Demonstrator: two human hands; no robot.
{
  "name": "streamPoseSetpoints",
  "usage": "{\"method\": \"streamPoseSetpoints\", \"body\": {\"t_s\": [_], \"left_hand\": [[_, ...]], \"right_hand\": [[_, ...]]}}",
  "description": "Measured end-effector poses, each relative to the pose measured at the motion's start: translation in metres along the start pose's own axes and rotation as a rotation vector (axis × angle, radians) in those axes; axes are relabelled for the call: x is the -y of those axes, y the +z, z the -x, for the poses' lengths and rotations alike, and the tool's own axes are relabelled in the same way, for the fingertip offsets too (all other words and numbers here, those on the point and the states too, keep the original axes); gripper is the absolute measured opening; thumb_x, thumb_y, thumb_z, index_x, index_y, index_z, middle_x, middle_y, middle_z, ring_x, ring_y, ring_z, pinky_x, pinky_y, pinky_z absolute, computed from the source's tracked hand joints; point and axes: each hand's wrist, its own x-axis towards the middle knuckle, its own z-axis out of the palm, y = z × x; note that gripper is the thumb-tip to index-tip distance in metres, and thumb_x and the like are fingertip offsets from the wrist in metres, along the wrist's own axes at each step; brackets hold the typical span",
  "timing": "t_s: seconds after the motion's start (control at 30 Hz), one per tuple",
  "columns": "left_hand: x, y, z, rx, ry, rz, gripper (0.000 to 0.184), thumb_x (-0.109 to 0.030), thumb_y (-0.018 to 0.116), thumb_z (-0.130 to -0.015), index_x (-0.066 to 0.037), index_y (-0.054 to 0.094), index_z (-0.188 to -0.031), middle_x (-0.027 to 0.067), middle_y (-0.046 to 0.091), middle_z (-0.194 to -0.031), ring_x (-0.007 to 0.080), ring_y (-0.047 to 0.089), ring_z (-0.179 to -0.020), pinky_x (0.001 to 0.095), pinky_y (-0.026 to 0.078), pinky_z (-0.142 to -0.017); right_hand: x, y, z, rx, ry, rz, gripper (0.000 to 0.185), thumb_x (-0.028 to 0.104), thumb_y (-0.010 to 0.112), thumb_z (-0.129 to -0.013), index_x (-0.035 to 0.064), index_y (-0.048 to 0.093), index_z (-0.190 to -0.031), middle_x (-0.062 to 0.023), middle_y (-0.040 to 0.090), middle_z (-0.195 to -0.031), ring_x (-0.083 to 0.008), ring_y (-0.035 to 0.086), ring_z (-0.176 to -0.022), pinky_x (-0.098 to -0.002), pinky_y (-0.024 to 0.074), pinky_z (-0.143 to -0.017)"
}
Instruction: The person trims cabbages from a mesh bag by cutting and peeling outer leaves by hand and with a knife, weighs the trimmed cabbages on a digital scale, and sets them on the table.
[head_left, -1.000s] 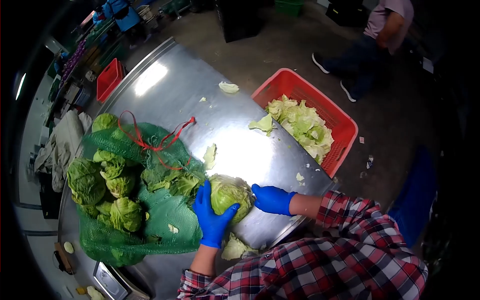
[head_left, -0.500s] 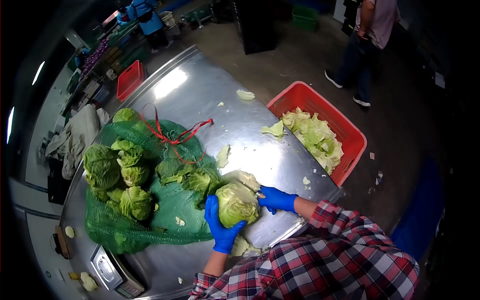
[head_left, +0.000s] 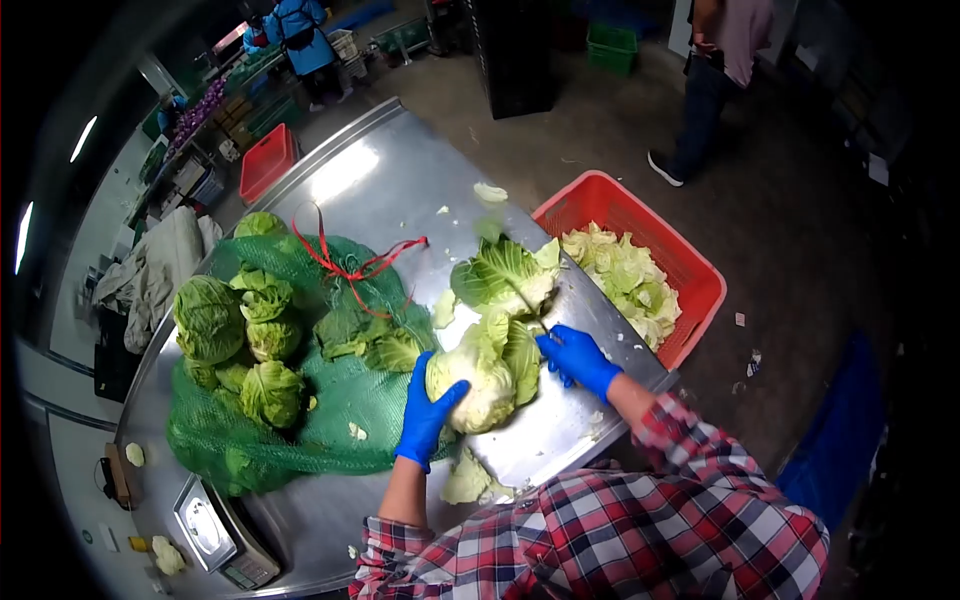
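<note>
A cabbage (head_left: 480, 390) is tilted on the metal table in front of me, its pale side facing up. My left hand (head_left: 428, 408), in a blue glove, grips it from the left with the thumb across its surface. Gloved in blue too, my right hand (head_left: 578, 360) is closed around a knife (head_left: 531, 307), whose thin dark blade points away from me. Just beyond the blade are loose outer leaves (head_left: 500, 276), partly blurred. A green mesh bag (head_left: 350, 440) lies on the left with several whole cabbages (head_left: 208, 320) on and in it.
A red crate (head_left: 700, 290) of leaves stands beyond the table's (head_left: 400, 150) right edge. A scale (head_left: 225, 540) sits at the near left. Red string (head_left: 350, 270) lies on the bag. Two people (head_left: 710, 90) (head_left: 295, 40) are in the background.
The cabbage has been turned, showing its pale side. Outer leaves have come away and now lie beyond it. My right hand has moved slightly right, and the knife blade now shows.
</note>
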Motion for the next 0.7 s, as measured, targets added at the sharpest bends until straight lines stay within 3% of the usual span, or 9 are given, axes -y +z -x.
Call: {"method": "streamPoseSetpoints", "body": {"t_s": [0.07, 0.2, 0.23, 0.4, 0.43, 0.53, 0.57, 0.63, 0.7], "left_hand": [[0.001, 0.0, 0.0, -0.031, 0.008, -0.047, 0.085, -0.023, 0.082, -0.07, 0.002, 0.034, -0.136, 0.0178, 0.047, -0.127, 0.0258, 0.052, -0.112, 0.0348, 0.043, -0.096], [0.045, 0.02, 0.004, -0.243, 0.121, -0.182, 0.085, -0.026, 0.082, -0.07, 0.003, 0.033, -0.133, 0.0165, 0.046, -0.122, 0.0262, 0.047, -0.115, 0.0352, 0.038, -0.1], [0.035, 0.033, 0.012, -0.273, 0.093, -0.195, 0.078, -0.022, 0.079, -0.074, 0.001, 0.034, -0.133, 0.0158, 0.046, -0.123, 0.0254, 0.048, -0.113, 0.0346, 0.04, -0.099], [0.016, 0.046, 0.022, -0.311, 0.184, -0.261, 0.069, -0.02, 0.075, -0.079, -0.001, 0.038, -0.134, 0.0143, 0.045, -0.128, 0.0267, 0.045, -0.117, 0.035, 0.036, -0.102], [0.011, 0.052, 0.021, -0.332, 0.152, -0.272, 0.068, -0.02, 0.075, -0.079, -0.001, 0.039, -0.134, 0.0142, 0.045, -0.129, 0.027, 0.044, -0.119, 0.0355, 0.035, -0.102], [0.011, 0.052, 0.025, -0.287, 0.271, -0.442, 0.067, -0.022, 0.077, -0.076, -0.002, 0.045, -0.131, 0.0153, 0.047, -0.127, 0.0295, 0.043, -0.119, 0.0389, 0.032, -0.103], [0.023, 0.048, 0.024, -0.298, 0.292, -0.323, 0.068, -0.021, 0.077, -0.076, -0.002, 0.044, -0.132, 0.0154, 0.045, -0.13, 0.0291, 0.042, -0.121, 0.0387, 0.031, -0.105], [0.042, 0.034, 0.03, -0.288, 0.239, -0.004, 0.069, -0.015, 0.075, -0.076, 0.0, 0.04, -0.134, 0.0155, 0.04, -0.138, 0.0273, 0.037, -0.129, 0.038, 0.026, -0.11], [0.054, 0.001, 0.044, -0.161, 0.313, -0.044, 0.069, -0.01, 0.071, -0.078, 0.0, 0.035, -0.136, 0.0154, 0.039, -0.14, 0.0269, 0.037, -0.13, 0.0375, 0.027, -0.11]], "right_hand": [[-0.005, 0.015, 0.02, -0.088, -0.396, 0.358, 0.046, 0.031, 0.06, -0.089, 0.0018, 0.051, -0.123, -0.0136, 0.061, -0.072, -0.0203, 0.059, -0.059, -0.0316, 0.0496, -0.057], [0.005, 0.053, 0.071, 0.061, -0.222, 0.277, 0.067, 0.03, 0.057, -0.091, 0.0043, 0.025, -0.144, -0.0211, 0.063, -0.092, -0.0314, 0.064, -0.074, -0.0397, 0.0502, -0.068], [-0.026, 0.068, 0.06, -0.221, -0.7, 0.415, 0.07, 0.026, 0.053, -0.093, 0.0119, 0.013, -0.149, -0.0229, 0.062, -0.104, -0.0361, 0.064, -0.079, -0.0413, 0.0499, -0.066], [-0.016, 0.059, 0.036, -0.054, -0.379, 0.387, 0.056, 0.035, 0.047, -0.095, 0.0098, 0.03, -0.142, -0.0299, 0.056, -0.113, -0.0465, 0.058, -0.089, -0.0477, 0.0489, -0.077], [-0.048, 0.057, -0.001, -0.111, -0.419, 0.432, 0.053, 0.037, 0.046, -0.095, 0.0099, 0.035, -0.139, -0.0274, 0.059, -0.107, -0.0429, 0.061, -0.082, -0.0458, 0.0507, -0.07], [0.016, 0.018, -0.002, 0.026, 0.094, 0.174, 0.052, 0.044, 0.045, -0.094, 0.0083, 0.043, -0.132, -0.0178, 0.064, -0.089, -0.0268, 0.063, -0.062, -0.0363, 0.0527, -0.051], [0.021, 0.016, -0.005, 0.068, 0.067, 0.201, 0.053, 0.046, 0.046, -0.093, 0.0105, 0.043, -0.132, -0.0115, 0.061, -0.081, -0.0175, 0.058, -0.056, -0.0294, 0.0495, -0.043], [0.019, 0.016, -0.002, 0.113, -0.072, 0.341, 0.049, 0.043, 0.048, -0.092, 0.0131, 0.045, -0.13, -0.0155, 0.063, -0.083, -0.0247, 0.061, -0.059, -0.0353, 0.0506, -0.052], [0.0, 0.023, -0.013, 0.016, -0.329, 0.495, 0.044, 0.037, 0.05, -0.089, 0.0133, 0.048, -0.126, -0.0186, 0.064, -0.087, -0.0336, 0.064, -0.075, -0.0416, 0.0497, -0.071]]}}
